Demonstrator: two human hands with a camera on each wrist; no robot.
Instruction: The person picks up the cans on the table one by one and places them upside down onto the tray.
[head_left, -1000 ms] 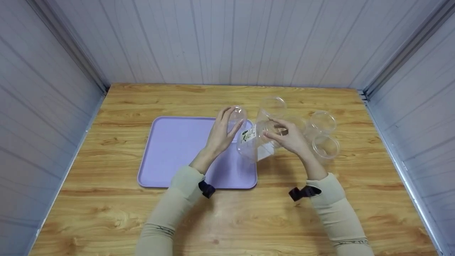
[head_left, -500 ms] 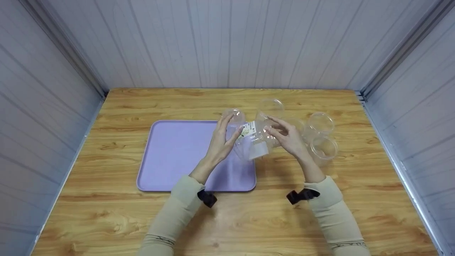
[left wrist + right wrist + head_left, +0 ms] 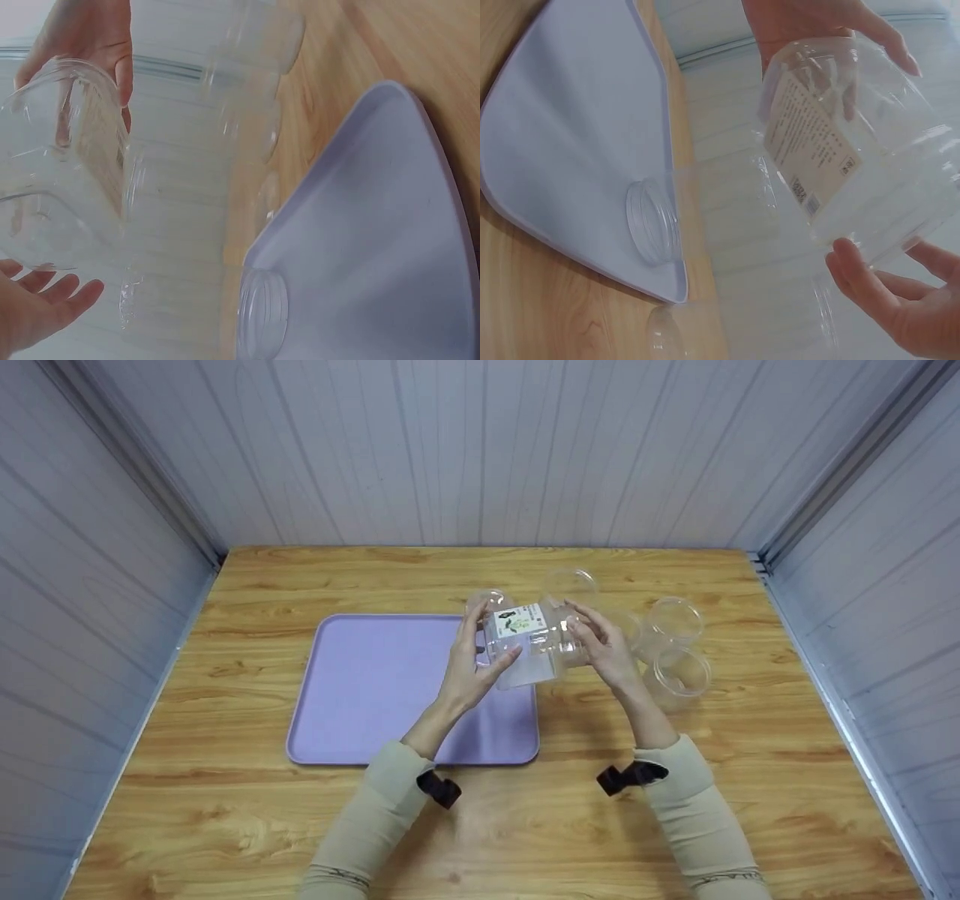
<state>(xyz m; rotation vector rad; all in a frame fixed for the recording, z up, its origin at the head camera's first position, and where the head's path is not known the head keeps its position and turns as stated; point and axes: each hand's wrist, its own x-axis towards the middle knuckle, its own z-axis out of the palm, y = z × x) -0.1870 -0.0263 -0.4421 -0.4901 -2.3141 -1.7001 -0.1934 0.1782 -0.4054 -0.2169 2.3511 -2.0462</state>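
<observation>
A clear square-sided plastic jar point(image 3: 529, 660) with a printed label point(image 3: 520, 620) lies nearly level in the air, above the right end of the purple tray point(image 3: 360, 690). My left hand point(image 3: 466, 667) holds its left end, thumb in front and fingers on the far side. At the opposite end, my right hand point(image 3: 606, 649) grips it with thumb and fingers. Another side, with a text label point(image 3: 810, 142), shows in the right wrist view. Behind my left hand, a second clear jar point(image 3: 489, 601) stands on the tray's far right corner.
Several more clear jars stand right of the tray, among them a far jar point(image 3: 571, 581), a right jar point(image 3: 677, 619) and a nearer right jar point(image 3: 682, 671). Pale panel walls point(image 3: 480, 457) enclose the wooden table point(image 3: 525, 832) at the back and sides.
The held jar has turned from a slant to nearly level, bringing its printed label to face up. My left hand has come away from the standing jar and now grips the held jar's left end.
</observation>
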